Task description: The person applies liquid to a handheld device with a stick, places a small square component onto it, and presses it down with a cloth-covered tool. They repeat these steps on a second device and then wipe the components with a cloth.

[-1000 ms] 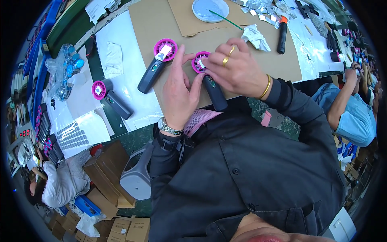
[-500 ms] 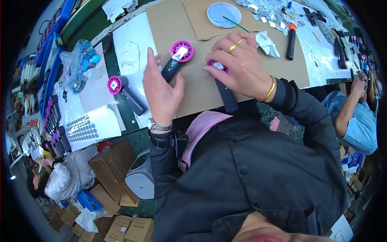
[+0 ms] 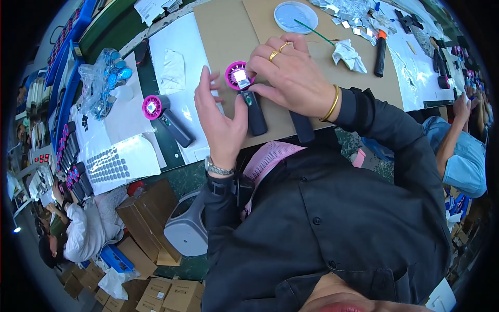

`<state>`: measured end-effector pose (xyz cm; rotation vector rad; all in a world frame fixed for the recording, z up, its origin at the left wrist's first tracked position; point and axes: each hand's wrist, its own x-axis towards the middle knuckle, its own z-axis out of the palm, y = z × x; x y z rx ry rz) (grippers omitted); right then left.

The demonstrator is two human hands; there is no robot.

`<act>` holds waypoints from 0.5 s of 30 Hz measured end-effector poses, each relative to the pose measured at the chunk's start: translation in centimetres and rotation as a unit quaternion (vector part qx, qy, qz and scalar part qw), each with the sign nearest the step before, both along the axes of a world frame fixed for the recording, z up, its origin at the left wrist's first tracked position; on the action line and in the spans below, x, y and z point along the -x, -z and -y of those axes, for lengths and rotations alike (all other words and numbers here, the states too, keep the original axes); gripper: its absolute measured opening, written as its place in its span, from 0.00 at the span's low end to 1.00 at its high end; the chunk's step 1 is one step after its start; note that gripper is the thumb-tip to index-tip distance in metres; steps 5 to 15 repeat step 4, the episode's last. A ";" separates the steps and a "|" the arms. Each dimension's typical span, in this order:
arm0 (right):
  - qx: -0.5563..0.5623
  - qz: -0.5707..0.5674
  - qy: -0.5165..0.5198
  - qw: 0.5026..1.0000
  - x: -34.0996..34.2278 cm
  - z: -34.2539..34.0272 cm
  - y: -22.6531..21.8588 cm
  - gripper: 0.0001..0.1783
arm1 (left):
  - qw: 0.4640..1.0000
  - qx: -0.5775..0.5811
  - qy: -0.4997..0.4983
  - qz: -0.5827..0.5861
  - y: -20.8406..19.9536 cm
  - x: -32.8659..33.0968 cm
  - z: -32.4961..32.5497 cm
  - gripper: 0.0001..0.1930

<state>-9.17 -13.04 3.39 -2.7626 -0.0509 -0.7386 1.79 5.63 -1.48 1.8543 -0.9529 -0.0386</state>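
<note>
A handheld fan [image 3: 255, 115] with a dark handle and pink round head lies in front of me, a shiny square piece on its hub. My right hand [image 3: 293, 78] is closed in a pinch at the right edge of that head; what lies between thumb and fingers is hidden. Left of the handle, my left hand [image 3: 221, 117] is open, fingers up and thumb near the fan. A second fan's dark handle [image 3: 302, 127] shows below my right hand, which hides its head. Farther left lies a third fan [image 3: 175, 128] with a similar pink head.
A round clear dish [image 3: 296, 17] with a green stick stands at the back, near a crumpled white cloth [image 3: 349, 56] and an orange-and-black tool [image 3: 381, 53]. At left are a bag of blue-capped items [image 3: 108, 86] and a sticker sheet [image 3: 112, 165]. Other people sit at both sides.
My right hand has moved left from the right-hand fan to the middle one. The middle fan's handle has swung from pointing lower left to pointing toward me. My left hand stays open beside it.
</note>
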 end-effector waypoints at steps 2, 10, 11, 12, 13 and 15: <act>0.007 -0.007 -0.009 1.000 -0.3 -0.1 0.0 0.20 | 1.000 -0.009 0.024 0.005 0.5 -1.1 -0.1 0.50; 0.026 -0.005 -0.010 1.000 -0.6 -0.1 0.2 0.20 | 0.997 -0.027 0.075 0.015 0.3 -1.9 -0.1 0.52; 0.026 -0.005 -0.010 1.000 -0.6 -0.1 0.2 0.20 | 0.997 -0.027 0.075 0.015 0.3 -1.9 -0.1 0.52; 0.026 -0.005 -0.010 1.000 -0.6 -0.1 0.2 0.20 | 0.997 -0.027 0.075 0.015 0.3 -1.9 -0.1 0.52; 0.026 -0.005 -0.010 1.000 -0.6 -0.1 0.2 0.20 | 0.997 -0.027 0.075 0.015 0.3 -1.9 -0.1 0.52; 0.026 -0.005 -0.010 1.000 -0.6 -0.1 0.2 0.20 | 0.997 -0.027 0.075 0.015 0.3 -1.9 -0.1 0.52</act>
